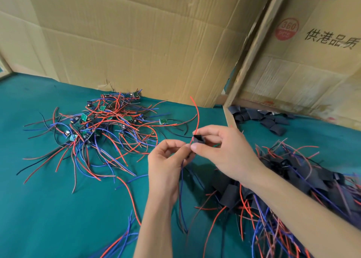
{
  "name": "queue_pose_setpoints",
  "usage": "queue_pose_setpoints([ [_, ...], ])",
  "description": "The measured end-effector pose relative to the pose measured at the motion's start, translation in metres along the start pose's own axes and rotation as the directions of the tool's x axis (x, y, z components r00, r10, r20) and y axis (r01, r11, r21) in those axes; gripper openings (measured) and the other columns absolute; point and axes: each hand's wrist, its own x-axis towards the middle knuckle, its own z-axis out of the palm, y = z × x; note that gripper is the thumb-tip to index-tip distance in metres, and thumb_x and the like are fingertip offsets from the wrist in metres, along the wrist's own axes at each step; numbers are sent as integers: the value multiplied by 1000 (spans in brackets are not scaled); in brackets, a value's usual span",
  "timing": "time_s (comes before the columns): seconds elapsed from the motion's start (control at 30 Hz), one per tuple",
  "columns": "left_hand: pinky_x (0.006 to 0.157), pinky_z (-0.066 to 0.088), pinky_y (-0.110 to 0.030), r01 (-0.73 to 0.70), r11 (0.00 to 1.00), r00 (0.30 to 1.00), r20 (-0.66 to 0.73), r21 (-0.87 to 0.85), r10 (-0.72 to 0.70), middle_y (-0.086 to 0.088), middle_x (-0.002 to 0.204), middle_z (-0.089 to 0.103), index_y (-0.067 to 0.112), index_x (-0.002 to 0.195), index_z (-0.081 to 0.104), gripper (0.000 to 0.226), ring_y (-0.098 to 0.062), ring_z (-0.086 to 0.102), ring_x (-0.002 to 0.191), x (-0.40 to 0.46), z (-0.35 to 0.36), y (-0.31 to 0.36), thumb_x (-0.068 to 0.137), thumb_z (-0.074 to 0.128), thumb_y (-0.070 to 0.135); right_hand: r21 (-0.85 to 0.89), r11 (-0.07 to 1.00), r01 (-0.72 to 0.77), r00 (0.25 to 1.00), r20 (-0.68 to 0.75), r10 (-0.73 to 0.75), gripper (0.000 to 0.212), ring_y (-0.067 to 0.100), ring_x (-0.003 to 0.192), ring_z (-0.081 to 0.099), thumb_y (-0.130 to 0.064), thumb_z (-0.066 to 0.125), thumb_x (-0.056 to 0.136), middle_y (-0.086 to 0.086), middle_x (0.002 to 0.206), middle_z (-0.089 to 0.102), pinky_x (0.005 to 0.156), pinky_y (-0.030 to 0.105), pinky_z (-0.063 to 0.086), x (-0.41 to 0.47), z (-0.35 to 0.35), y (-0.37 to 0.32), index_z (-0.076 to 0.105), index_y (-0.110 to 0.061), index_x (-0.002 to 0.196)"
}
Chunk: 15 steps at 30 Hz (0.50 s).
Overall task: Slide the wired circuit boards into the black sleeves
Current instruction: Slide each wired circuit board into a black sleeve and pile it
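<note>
Black sleeve (198, 139) pinched by right hand (220, 150), left hand (168, 160) apparently pinching wires (181, 179).

The green tabletop (48, 209) carries a tangle of wired circuit boards (101, 124) beyond the left hand (166, 160), and sleeved ones (283, 189) heaped under the right hand (220, 150)

Bare green cloth (48, 209) lies open at front left — the loose wired boards (101, 124) crowd the middle, sleeved heap (283, 189) blocks the right, cardboard wall (136, 42) closes behind.
</note>
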Motion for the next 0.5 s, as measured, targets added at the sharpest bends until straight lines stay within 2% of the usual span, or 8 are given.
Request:
queue_pose_setpoints([
  [0.07,69,58,-26,-16,999,1000,-14,33,16,-14,73,65,4,78,67,14,-22,68,69,0,0,-1,84,72,-7,34,999,10,999,-54,-8,22,-7,89,71,-20,78,85,-14,93,79,80,13,49,4,-10,-3,78,-24,107],
  [0.2,69,59,-28,-43,994,999,-19,97,46,-9,69,68,12,72,68,22,-22,69,67,-1,1,0,84,72,-6,329,942,71,977,-212,0,14,7,77,70,-9,73,92,1,94,80,69,27,51,21,-47,-20,74,-20,100],
  [0.27,75,60,-35,-68,986,997,-16,150,71,-7,69,69,13,72,68,22,-22,69,68,-2,1,0,84,73,-5,399,907,134,968,-249,-34,14,12,80,70,-8,73,92,7,97,79,68,31,50,27,-61,-32,73,-17,102],
  [0.37,83,58,-46,-107,970,994,-8,220,112,-6,69,71,11,75,68,17,-23,68,68,-3,1,-1,83,74,-4,397,893,211,967,-216,-133,15,10,84,71,-15,74,86,9,98,79,67,23,54,30,-63,-44,73,-18,101],
  [0.5,81,58,-47,-135,952,990,4,274,139,-8,69,72,15,72,70,7,-25,69,67,-4,1,0,70,76,12,290,932,216,971,-160,-176,15,10,87,72,-13,74,91,4,98,80,68,22,55,31,-53,-44,72,-19,104],
])
